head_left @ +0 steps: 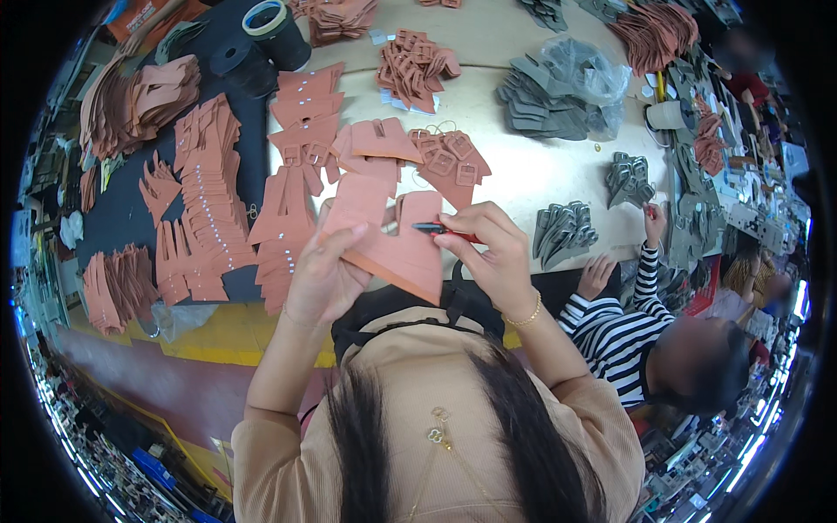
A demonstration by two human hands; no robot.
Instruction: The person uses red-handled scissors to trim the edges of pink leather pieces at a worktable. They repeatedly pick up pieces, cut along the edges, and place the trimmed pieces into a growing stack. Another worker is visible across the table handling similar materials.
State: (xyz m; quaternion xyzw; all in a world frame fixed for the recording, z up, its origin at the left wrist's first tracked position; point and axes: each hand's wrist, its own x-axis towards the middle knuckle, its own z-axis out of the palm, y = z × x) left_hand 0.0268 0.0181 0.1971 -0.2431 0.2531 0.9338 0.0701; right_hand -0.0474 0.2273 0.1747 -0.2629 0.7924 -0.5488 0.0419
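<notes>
My left hand [327, 266] is closed on a terracotta leather-like cut piece [410, 270], thumb on top, holding it up in front of my body. The piece has a slot near its middle and a raised flap on each side. In my right hand [493, 244] is a small red-handled tool [460, 236]. Its dark, narrow tip rests at or just above the right flap; its exact kind is hard to make out. Just beyond lie terracotta pieces with buckles [446, 157] and another slotted piece [384, 138].
Stacks of terracotta pieces [209, 192] cover the dark left part of the table. Two dark spools [277, 39] stand at the far left. Grey pieces [536, 100] lie under a clear plastic bag [588, 70]. At right, a person in a striped top [623, 314] reaches toward grey buckled pieces [629, 181].
</notes>
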